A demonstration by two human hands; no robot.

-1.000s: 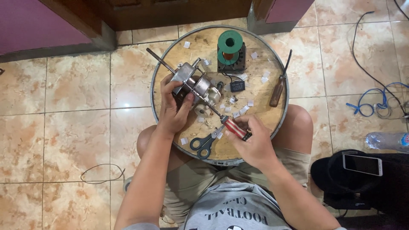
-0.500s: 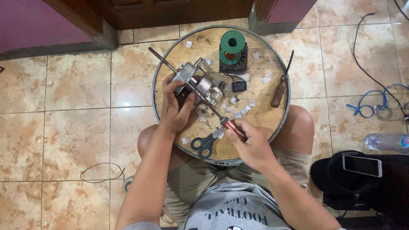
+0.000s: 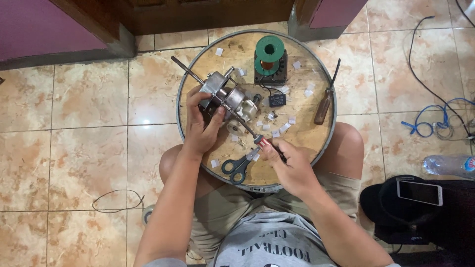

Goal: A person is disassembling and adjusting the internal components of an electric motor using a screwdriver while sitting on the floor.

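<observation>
Fingers of left hand [image 3: 200,131] wrapped around motor [image 3: 228,100]; right hand [image 3: 292,165] fisted tight on screwdriver [image 3: 247,129], tip at motor, scissors [image 3: 238,165] at 6 o'clock of tray [image 3: 316,69].

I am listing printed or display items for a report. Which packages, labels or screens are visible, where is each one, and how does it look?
Phone: lower right, lying flat on a black bag; rectangular, white frame, pale grey screen.
Bottle: right edge, lying on the tiled floor; clear plastic with a blue and white label band.
Small black box: on the round tray; pale label on top.
</observation>
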